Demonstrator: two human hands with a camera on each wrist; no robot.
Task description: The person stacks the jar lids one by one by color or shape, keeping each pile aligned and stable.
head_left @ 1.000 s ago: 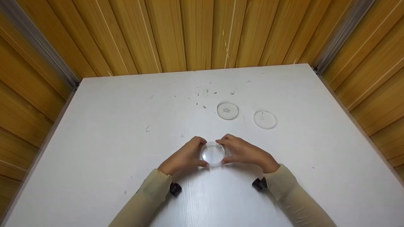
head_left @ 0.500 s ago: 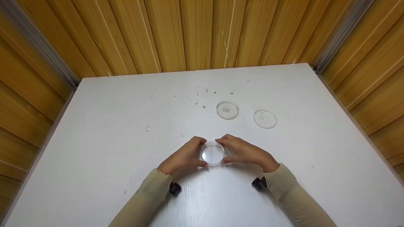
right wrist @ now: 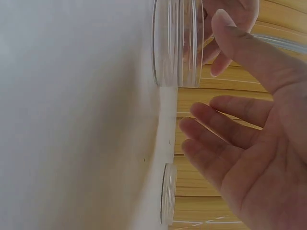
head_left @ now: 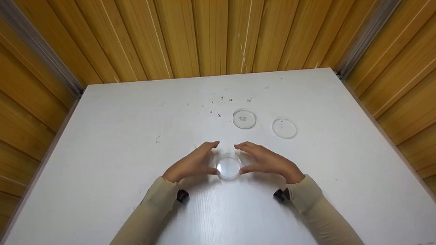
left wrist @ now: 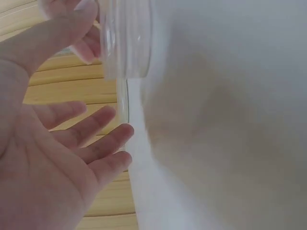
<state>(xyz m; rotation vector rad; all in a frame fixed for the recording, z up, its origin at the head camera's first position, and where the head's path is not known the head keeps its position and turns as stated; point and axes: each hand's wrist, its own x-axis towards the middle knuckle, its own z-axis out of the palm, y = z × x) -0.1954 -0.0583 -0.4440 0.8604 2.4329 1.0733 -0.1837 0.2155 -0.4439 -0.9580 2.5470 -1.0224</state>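
A clear petri dish (head_left: 229, 166) lies on the table between my two hands in the head view. Layered rims show on this dish (right wrist: 168, 45) in the right wrist view; whether it is lidded or stacked I cannot tell. My left hand (head_left: 190, 163) is at its left side, fingers spread off the rim and thumb tip close to the near edge. On the other side, my right hand (head_left: 267, 161) has relaxed fingers away from the rim, its thumb beside the near edge. Whether either thumb touches is unclear.
Beyond the hands lie a clear round dish with printed dark text (head_left: 244, 119) and, farther right, a plain clear round dish (head_left: 284, 128). Small dark marks (head_left: 231, 100) dot the white table (head_left: 112, 146). Wood-look panels (head_left: 211, 37) border its far edge and sides.
Both hands have let go of the near petri dish. Their fingers have spread, and the left hand has moved slightly left. The dish stays in place on the table.
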